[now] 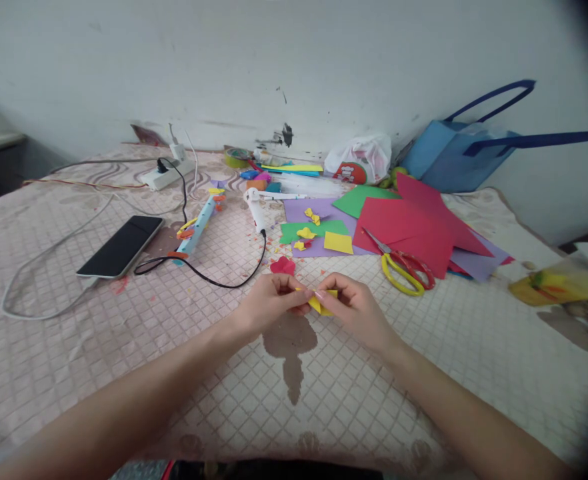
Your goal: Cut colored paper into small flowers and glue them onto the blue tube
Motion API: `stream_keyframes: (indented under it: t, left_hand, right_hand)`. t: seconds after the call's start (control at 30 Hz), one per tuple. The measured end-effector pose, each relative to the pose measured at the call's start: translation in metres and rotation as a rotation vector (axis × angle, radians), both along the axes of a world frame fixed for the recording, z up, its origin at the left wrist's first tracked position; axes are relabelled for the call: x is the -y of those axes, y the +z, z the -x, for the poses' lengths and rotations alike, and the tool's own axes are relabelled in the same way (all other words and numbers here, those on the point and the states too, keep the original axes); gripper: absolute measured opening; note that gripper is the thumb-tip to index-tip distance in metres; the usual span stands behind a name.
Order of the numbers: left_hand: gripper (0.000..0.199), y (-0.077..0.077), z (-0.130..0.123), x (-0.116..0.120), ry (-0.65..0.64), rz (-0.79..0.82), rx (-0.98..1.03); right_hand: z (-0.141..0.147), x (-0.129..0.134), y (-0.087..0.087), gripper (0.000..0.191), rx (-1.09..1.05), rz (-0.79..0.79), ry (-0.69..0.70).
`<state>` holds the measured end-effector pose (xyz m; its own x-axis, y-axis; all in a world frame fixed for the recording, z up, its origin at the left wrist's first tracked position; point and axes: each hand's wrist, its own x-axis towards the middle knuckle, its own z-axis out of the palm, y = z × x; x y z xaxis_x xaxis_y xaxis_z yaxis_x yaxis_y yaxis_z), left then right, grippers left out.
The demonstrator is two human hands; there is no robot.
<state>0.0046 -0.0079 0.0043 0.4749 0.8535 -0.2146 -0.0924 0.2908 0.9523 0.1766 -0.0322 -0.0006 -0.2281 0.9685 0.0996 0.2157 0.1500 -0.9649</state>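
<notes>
My left hand (285, 295) and my right hand (350, 303) meet over the front middle of the table, both pinching a small piece of yellow paper (325, 305). A crease or fold runs across the paper, and the fingertips hide part of it. Just beyond my left hand lies a red paper flower (283, 266). Farther back, a flat yellow paper square (339, 243) and small yellow paper flowers (306, 233) rest on green and purple sheets. Scissors (399, 267) with yellow and red handles lie to the right of my right hand.
Red paper sheets (414, 227) spread at the right, before a blue bag (454, 157). A white glue gun (257, 210) trails a black cord. At left are a phone (121, 247) and a power strip (169, 175). A container with yellow contents (557, 283) stands far right.
</notes>
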Motion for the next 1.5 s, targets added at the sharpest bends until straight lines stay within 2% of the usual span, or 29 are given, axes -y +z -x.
stream_keyframes:
  t: [0.17,0.37,0.57,0.73,0.83,0.9,1.07,1.23,1.4,1.5]
  left_hand:
    - [0.020,-0.0017,0.0008,-0.0006,0.007,-0.020,-0.031]
    - [0.018,-0.0019,0.0013,-0.0007,-0.009,-0.111,-0.150]
    - [0.021,-0.0058,0.0008,-0.0013,-0.023,-0.069,-0.139]
    - [0.023,-0.0081,0.0008,-0.0014,-0.062,0.028,-0.070]
    - [0.026,-0.0091,0.0010,-0.0019,-0.096,0.062,-0.094]
    - [0.028,-0.0093,0.0009,-0.0020,-0.109,0.019,-0.138]
    - [0.028,-0.0084,0.0008,-0.0009,-0.033,-0.200,-0.210]
    - [0.027,-0.0080,0.0006,0.0005,-0.112,-0.101,-0.192]
    - [0.026,-0.0078,-0.0005,0.0014,-0.078,-0.178,-0.215]
    - [0.026,-0.0082,-0.0008,0.0020,-0.101,-0.157,-0.197]
  right_hand:
    - [-0.0036,-0.0026,0.0044,0.031,0.040,0.010,-0.012]
    - [-0.0061,-0.0032,0.0083,0.017,0.042,0.070,0.153]
    - [-0.0082,-0.0041,0.0086,0.015,0.090,0.033,0.177]
    - [-0.0101,-0.0061,0.0067,0.014,0.135,0.029,0.134]
    - [-0.0096,-0.0063,0.0044,0.014,0.099,0.023,0.109]
    - [-0.0086,-0.0060,0.0032,0.015,0.072,0.031,0.109]
    - [-0.0066,-0.0051,0.0027,0.015,0.042,0.019,0.075]
    - [-0.0047,-0.0035,0.0035,0.015,0.048,-0.009,0.043]
    - [-0.0028,-0.0029,0.0025,0.015,0.041,-0.014,0.021]
    - [-0.0029,-0.0034,0.0008,0.014,0.026,-0.019,0.015]
